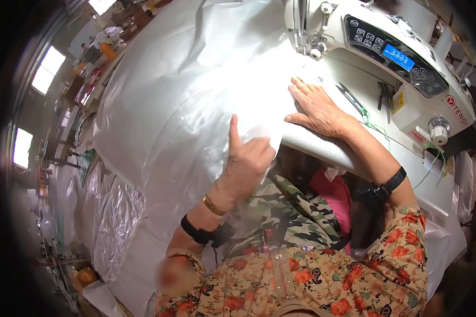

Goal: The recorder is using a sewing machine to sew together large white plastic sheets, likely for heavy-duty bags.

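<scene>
A large sheet of translucent white plastic [158, 113] spreads over the bed of the sewing machine [402, 58] and hangs toward my lap. Over the sheet's near right edge is my left hand [248, 156]. Its index finger points away from me, while the other fingers are curled at that edge; the thumb is hidden. My right hand [317, 108] lies palm down with fingers stretched out, fingertips at the sheet's right side, just nearer than the needle area [309, 53]. Bright glare washes out the sheet there.
Dark thread snips [350, 99] rest on the machine bed right of my right hand, tangled with green thread [375, 127]. Slim dark tools [384, 100] lie beyond them. A handwheel-like knob [439, 129] sits at the right. Crumpled silvery plastic [116, 222] hangs at the left.
</scene>
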Tool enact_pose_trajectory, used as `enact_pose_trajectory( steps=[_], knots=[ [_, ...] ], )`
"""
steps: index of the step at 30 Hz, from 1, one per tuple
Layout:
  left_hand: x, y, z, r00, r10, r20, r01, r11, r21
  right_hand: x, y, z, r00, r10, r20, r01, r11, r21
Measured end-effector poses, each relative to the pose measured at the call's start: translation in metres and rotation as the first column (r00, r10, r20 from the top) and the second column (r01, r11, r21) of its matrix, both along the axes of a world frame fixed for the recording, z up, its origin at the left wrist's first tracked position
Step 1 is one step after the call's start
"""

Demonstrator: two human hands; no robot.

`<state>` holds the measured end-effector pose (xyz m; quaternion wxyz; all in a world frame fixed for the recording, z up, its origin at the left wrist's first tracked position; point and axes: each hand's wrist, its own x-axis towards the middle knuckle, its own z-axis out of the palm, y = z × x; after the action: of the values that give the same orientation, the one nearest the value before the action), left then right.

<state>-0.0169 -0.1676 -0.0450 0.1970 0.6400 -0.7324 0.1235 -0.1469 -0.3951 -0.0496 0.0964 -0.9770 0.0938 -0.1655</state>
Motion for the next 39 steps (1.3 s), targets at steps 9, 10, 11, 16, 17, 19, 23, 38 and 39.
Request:
enact_pose_trajectory(
  steps=[9, 10, 11, 16, 17, 19, 23, 38, 39],
  knots=[
    [0.014, -0.067, 0.011, 0.996, 0.082, -0.041, -0.086, 0.989, -0.116, 0.002, 0.006, 0.001, 0.999, 0.006, 0.053, -0.007, 1.0, 0.028],
    [0.015, -0.076, 0.011, 0.994, 0.088, -0.058, -0.095, 0.987, -0.128, 0.003, 0.006, 0.0, 0.998, -0.004, 0.057, 0.002, 0.999, 0.032],
    [0.016, -0.08, 0.013, 0.993, 0.093, -0.072, -0.102, 0.985, -0.137, 0.003, 0.009, 0.002, 0.998, -0.002, 0.066, -0.001, 0.999, 0.044],
    [0.019, -0.122, 0.015, 0.979, 0.13, -0.155, -0.152, 0.978, -0.142, 0.006, 0.009, 0.006, 0.993, -0.058, 0.104, 0.047, 0.993, 0.112],
    [0.02, -0.127, 0.013, 0.973, 0.125, -0.193, -0.155, 0.976, -0.151, 0.006, 0.009, 0.006, 0.989, -0.083, 0.122, 0.063, 0.985, 0.163],
    [0.024, -0.137, 0.01, 0.97, 0.146, -0.192, -0.168, 0.98, -0.102, 0.006, 0.006, 0.004, 0.976, -0.13, 0.173, 0.082, 0.962, 0.262],
    [0.037, -0.142, 0.004, 0.94, 0.041, -0.338, -0.092, 0.986, -0.136, 0.015, -0.002, -0.006, 0.943, -0.227, 0.243, 0.137, 0.931, 0.338],
    [0.064, -0.14, 0.009, 0.599, -0.034, -0.8, 0.042, 0.999, -0.011, 0.024, 0.005, 0.006, 0.893, -0.34, 0.296, 0.191, 0.88, 0.436],
    [0.065, -0.14, 0.009, 0.619, -0.013, -0.785, 0.026, 1.0, 0.004, 0.024, 0.006, 0.008, 0.882, -0.359, 0.306, 0.181, 0.857, 0.482]
  ],
)
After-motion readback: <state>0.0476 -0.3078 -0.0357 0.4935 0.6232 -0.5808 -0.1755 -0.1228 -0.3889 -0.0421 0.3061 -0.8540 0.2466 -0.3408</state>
